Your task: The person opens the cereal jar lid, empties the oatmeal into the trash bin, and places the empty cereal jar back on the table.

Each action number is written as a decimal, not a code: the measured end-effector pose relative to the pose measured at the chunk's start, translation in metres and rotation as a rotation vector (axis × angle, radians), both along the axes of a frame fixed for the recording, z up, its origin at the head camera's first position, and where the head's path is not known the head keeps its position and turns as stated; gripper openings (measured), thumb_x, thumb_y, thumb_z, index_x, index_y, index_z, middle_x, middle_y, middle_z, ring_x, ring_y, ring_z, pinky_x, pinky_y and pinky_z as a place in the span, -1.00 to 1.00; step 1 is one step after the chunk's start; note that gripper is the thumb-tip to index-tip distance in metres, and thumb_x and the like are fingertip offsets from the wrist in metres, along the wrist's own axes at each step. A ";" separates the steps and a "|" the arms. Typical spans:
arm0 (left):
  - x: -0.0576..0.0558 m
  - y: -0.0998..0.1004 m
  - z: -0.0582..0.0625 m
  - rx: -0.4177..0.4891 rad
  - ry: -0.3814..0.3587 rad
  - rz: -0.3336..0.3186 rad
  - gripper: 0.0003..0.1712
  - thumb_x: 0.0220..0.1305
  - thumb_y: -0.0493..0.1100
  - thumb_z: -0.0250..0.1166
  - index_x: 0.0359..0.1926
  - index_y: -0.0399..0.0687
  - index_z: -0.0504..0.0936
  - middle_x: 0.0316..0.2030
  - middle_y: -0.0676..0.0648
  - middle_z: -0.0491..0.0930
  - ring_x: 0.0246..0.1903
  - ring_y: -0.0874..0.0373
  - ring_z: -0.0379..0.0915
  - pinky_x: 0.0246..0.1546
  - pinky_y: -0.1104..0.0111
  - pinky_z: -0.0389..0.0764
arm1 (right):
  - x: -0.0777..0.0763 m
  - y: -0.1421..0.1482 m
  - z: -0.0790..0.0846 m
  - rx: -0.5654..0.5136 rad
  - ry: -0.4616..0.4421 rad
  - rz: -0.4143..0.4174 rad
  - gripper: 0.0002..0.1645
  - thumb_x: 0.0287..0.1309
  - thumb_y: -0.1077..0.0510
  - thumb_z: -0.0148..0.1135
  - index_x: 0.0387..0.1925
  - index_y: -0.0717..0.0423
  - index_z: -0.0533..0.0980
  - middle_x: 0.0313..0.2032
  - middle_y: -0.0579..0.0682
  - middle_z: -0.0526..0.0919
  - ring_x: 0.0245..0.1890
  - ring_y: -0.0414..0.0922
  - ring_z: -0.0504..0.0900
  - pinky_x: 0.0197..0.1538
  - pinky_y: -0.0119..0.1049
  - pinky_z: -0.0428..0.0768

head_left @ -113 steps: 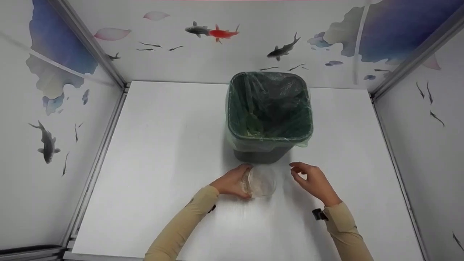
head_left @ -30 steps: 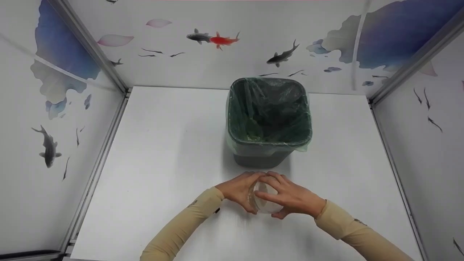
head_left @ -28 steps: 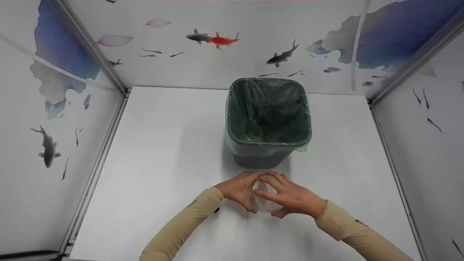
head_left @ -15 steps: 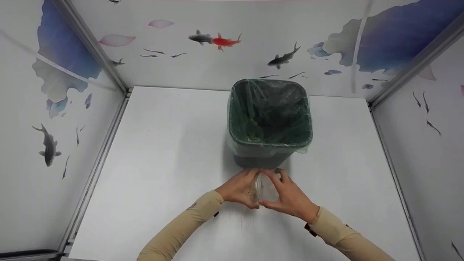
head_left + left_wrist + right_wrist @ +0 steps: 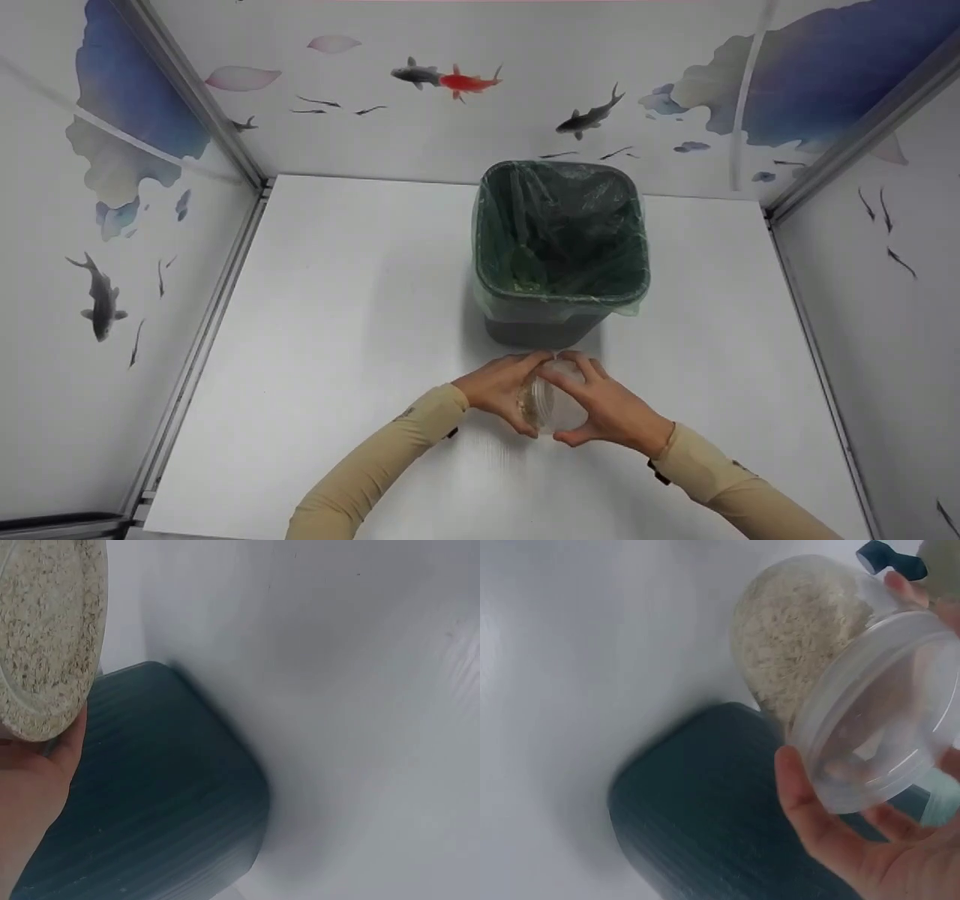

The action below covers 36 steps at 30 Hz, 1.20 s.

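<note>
Found, in the head view, a clear jar (image 5: 535, 405) of pale flakes (image 5: 802, 630) tipped on its side, with its long axis roughly from 9 to 3 o'clock and its rimmed end (image 5: 859, 664) toward 3. Saw the left hand (image 5: 499, 386) curled round it at 9, the right hand (image 5: 611, 409) gripping the rimmed end. Noted, near 12 o'clock, the bag-lined bin (image 5: 540, 330) on the white table (image 5: 322, 322).

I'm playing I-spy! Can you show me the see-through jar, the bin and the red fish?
See-through jar (image 5: 806, 645), right wrist view, on its side.
Bin (image 5: 541, 328), head view, on its lower front wall.
Red fish (image 5: 466, 82), head view, on its body.
</note>
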State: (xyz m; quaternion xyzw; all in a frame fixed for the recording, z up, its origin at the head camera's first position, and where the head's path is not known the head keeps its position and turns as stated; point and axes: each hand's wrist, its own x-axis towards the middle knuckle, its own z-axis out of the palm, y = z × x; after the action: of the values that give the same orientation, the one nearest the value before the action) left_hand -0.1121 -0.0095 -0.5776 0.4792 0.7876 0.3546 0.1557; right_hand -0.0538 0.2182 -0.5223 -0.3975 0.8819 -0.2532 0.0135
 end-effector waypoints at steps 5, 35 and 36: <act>-0.004 -0.001 0.007 -0.022 -0.081 -0.058 0.30 -0.31 0.14 0.64 0.42 -0.01 0.08 0.24 0.01 0.36 0.15 0.22 0.34 0.16 0.38 0.34 | -0.004 0.003 0.003 0.069 0.119 0.117 0.10 -0.34 -0.17 0.62 0.33 -0.14 0.34 0.25 0.19 0.24 0.08 0.12 0.38 -0.18 -0.11 0.63; -0.001 -0.006 0.001 0.018 -0.099 -0.067 0.27 -0.30 0.08 0.65 0.39 0.00 0.09 0.23 -0.04 0.37 0.17 0.16 0.35 0.16 0.38 0.33 | -0.010 0.007 -0.002 0.073 0.257 0.265 0.18 -0.28 -0.33 0.53 0.40 -0.19 0.21 0.38 0.20 0.07 0.34 0.29 0.09 0.14 0.28 0.31; 0.000 -0.007 0.001 0.013 -0.065 -0.042 0.28 -0.31 0.09 0.65 0.39 -0.05 0.09 0.23 -0.07 0.37 0.17 0.14 0.35 0.17 0.38 0.33 | -0.009 0.007 -0.002 0.024 0.162 0.193 0.16 -0.21 -0.34 0.49 0.41 -0.13 0.20 0.38 0.20 0.05 0.34 0.28 0.08 0.12 0.26 0.34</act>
State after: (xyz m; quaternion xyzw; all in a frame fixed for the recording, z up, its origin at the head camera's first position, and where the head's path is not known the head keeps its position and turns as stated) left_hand -0.1120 -0.0161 -0.5769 0.4849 0.7695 0.3718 0.1857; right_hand -0.0627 0.2247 -0.5244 -0.4995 0.8408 -0.2069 -0.0288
